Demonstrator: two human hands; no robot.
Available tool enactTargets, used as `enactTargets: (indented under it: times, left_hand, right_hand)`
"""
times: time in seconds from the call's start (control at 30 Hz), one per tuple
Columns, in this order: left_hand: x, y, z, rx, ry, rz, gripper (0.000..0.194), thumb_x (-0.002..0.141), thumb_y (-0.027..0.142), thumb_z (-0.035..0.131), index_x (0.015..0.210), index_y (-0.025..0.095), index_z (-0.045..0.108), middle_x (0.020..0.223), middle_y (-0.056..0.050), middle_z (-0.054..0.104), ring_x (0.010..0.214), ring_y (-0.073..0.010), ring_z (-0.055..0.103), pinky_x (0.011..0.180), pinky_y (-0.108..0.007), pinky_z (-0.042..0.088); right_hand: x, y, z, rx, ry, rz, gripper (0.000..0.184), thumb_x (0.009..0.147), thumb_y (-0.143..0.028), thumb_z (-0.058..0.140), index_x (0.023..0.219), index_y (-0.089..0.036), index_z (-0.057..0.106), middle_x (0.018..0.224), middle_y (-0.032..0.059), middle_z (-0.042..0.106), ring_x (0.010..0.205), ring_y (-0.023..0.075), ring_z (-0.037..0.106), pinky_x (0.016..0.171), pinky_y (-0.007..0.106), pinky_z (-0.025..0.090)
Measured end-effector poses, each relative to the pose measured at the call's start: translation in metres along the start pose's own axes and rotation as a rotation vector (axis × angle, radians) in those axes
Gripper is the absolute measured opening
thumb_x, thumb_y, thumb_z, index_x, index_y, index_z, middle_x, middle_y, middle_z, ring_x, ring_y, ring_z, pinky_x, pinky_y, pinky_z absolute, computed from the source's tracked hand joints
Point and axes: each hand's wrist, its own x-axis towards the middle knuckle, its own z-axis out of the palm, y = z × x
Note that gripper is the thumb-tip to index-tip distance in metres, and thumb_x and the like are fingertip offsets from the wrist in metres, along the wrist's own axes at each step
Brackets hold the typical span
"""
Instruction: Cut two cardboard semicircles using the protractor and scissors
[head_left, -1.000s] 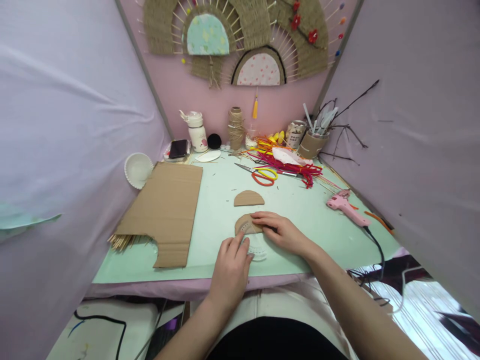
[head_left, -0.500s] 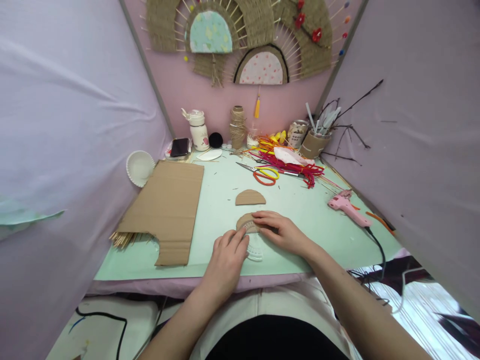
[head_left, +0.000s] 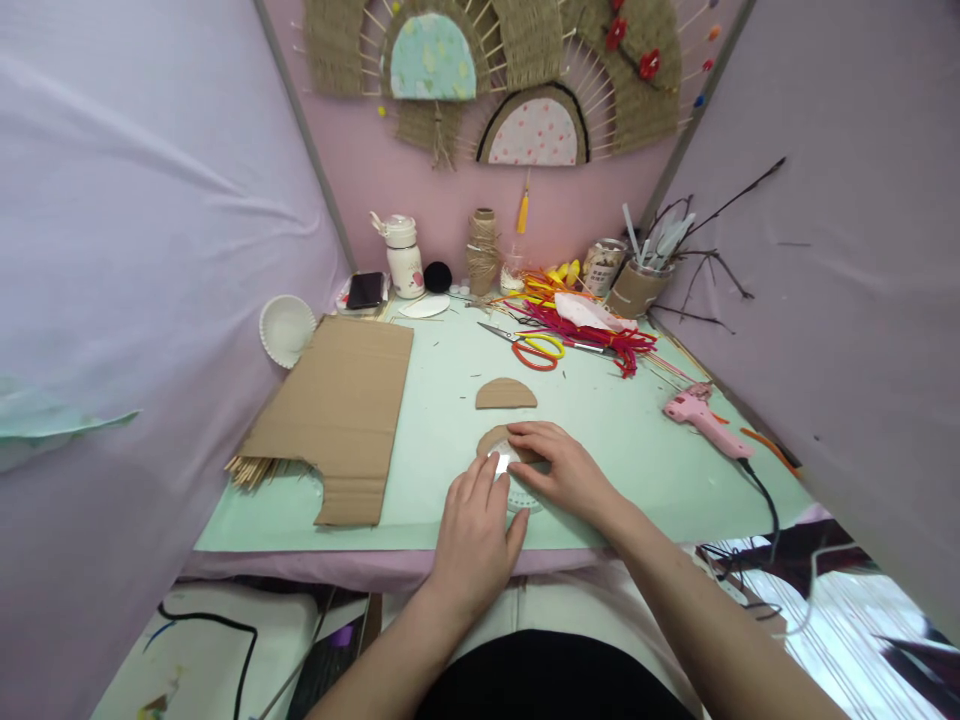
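Pale green surface (head_left: 442, 440) backed by a pink wall (head_left: 360, 180). At its far side, a brown cup (head_left: 639, 291) held white strips (head_left: 664, 240); a printed can (head_left: 602, 265) stood beside it, its contents indiscernible. A clear cup (head_left: 511, 277) contained something white. Near the front edge, a transparent protractor (head_left: 523, 500) overlapped a half-round cardboard piece (head_left: 491, 437). The left hand (head_left: 474, 535) rested on the protractor, fingers together, thumb spread; the right hand (head_left: 568, 473) lay on the cardboard, fingers extended, thumb apart.
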Motion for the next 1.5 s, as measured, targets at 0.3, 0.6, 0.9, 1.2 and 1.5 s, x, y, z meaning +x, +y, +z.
enactTargets:
  times: [0.3,0.6,0.9,1.2,1.5]
  left_hand:
    - [0.004,0.003,0.003,0.055,-0.052,-0.053,0.047,0.092,0.037,0.050,0.131,0.012,0.049,0.136,-0.017,0.056,0.126,-0.0296,0.049,0.101,-0.049,0.037]
    - [0.006,0.001,-0.001,0.071,-0.109,-0.035,0.048,0.093,0.039,0.048,0.132,0.011,0.050,0.141,-0.015,0.051,0.127,-0.0288,0.048,0.099,-0.047,0.037]
    - [0.007,0.002,-0.003,0.061,-0.156,-0.039,0.071,0.081,0.057,0.059,0.132,0.009,0.049,0.143,-0.017,0.049,0.130,-0.0323,0.044,0.100,-0.050,0.035]
    - [0.014,0.005,-0.005,0.097,-0.152,-0.023,0.051,0.085,0.038,0.054,0.129,0.011,0.052,0.138,-0.016,0.054,0.126,-0.0321,0.047,0.098,-0.050,0.036]
    - [0.016,-0.002,-0.002,0.060,-0.081,0.006,0.049,0.080,0.033,0.056,0.122,0.008,0.057,0.135,-0.019,0.056,0.124,-0.0330,0.048,0.098,-0.048,0.038]
  right_hand:
    - [0.000,0.000,-0.001,0.009,0.005,-0.026,0.031,0.087,-0.025,0.060,0.118,-0.023,0.064,0.124,0.0084,0.065,0.117,0.0250,0.056,0.100,0.045,0.048]
    - [0.001,0.006,-0.001,0.064,0.037,-0.003,0.036,0.091,-0.013,0.043,0.112,-0.025,0.069,0.121,0.0068,0.068,0.115,0.0226,0.059,0.098,0.046,0.049]
    - [0.000,0.011,0.001,0.067,0.034,0.000,0.043,0.086,-0.007,0.042,0.114,-0.025,0.069,0.123,0.0055,0.067,0.117,0.0224,0.058,0.101,0.047,0.048]
    - [0.001,0.010,0.000,0.082,0.055,0.013,0.038,0.087,-0.010,0.045,0.112,-0.025,0.070,0.120,0.0066,0.068,0.114,0.0229,0.060,0.098,0.046,0.050]
    - [0.003,0.008,-0.001,0.075,0.068,0.005,0.038,0.087,-0.007,0.045,0.110,-0.023,0.071,0.119,0.0061,0.069,0.113,0.0218,0.061,0.099,0.044,0.050]
